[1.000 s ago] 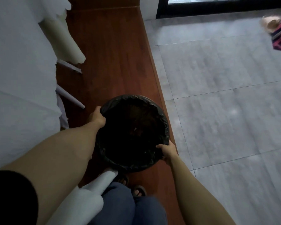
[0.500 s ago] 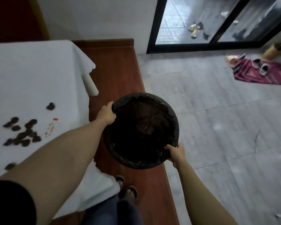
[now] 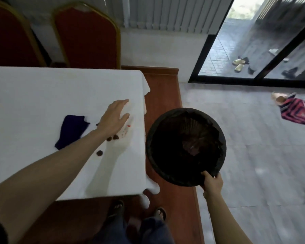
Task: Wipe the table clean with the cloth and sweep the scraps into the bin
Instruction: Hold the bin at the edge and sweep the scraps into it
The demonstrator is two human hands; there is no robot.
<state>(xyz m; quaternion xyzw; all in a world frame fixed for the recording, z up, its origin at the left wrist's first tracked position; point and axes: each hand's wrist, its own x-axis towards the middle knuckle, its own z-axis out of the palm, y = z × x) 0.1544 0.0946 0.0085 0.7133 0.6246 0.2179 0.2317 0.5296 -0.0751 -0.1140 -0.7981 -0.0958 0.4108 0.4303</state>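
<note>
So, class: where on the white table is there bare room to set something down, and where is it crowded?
Free: the table between the chairs and the cloth, plus its near-left part. Crowded: around the left hand, among scraps, beside the bin.

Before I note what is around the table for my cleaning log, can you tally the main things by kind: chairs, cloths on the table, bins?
Chairs, red with gold frames, behind the table: 2
Cloth, dark blue, on the table: 1
Bin, black-lined, held at its rim by the right hand: 1
Total: 4
</note>
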